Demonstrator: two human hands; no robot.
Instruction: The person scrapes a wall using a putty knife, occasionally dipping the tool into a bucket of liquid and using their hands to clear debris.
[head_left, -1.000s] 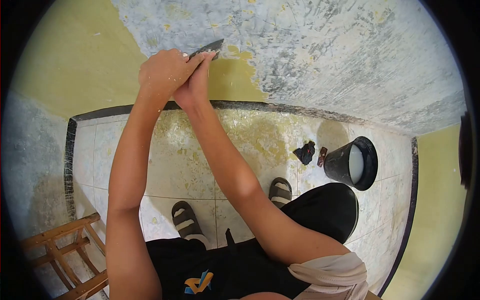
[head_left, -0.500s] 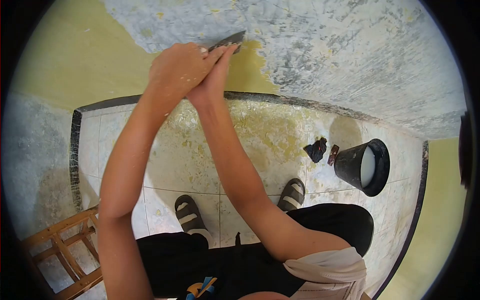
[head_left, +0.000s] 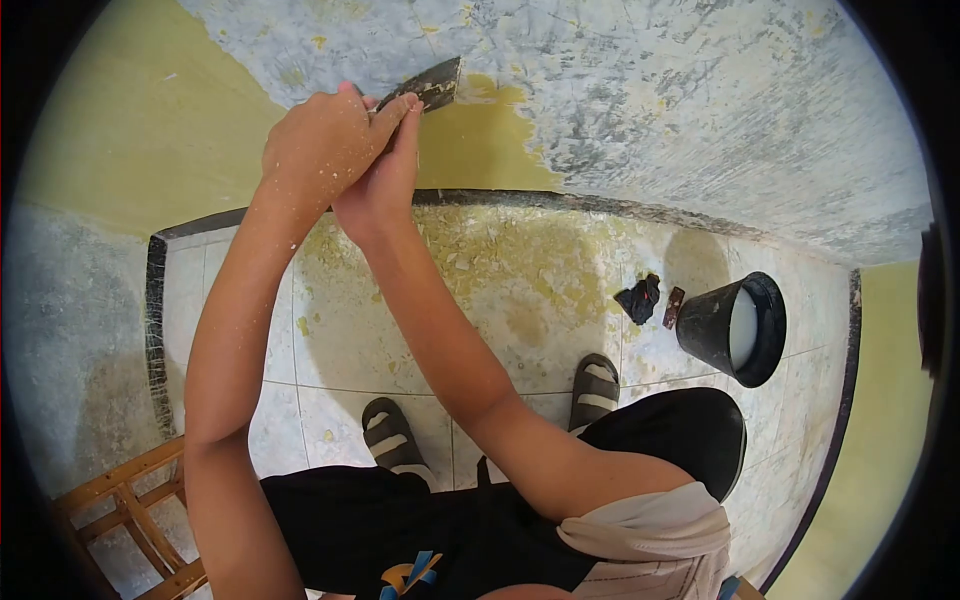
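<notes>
2 hands (head_left: 318, 140) | 1 scraper (head_left: 437, 86) | 2 sandals (head_left: 387, 434) | 1 bucket (head_left: 708, 326)

Scraper (head_left: 435, 87) gripped by left hand (head_left: 318, 142) and right hand (head_left: 380, 190), held at wall (head_left: 650, 120) by yellow patch (head_left: 480, 140). Floor (head_left: 340, 345) littered with flakes (head_left: 500, 262); bucket (head_left: 705, 322) part-filled with cloudy liquid (head_left: 743, 328).

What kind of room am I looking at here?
Probably a room in a house under renovation: the wall is partly stripped of yellow paint, flakes litter the tiled floor, and a bucket of cloudy liquid stands nearby.
</notes>
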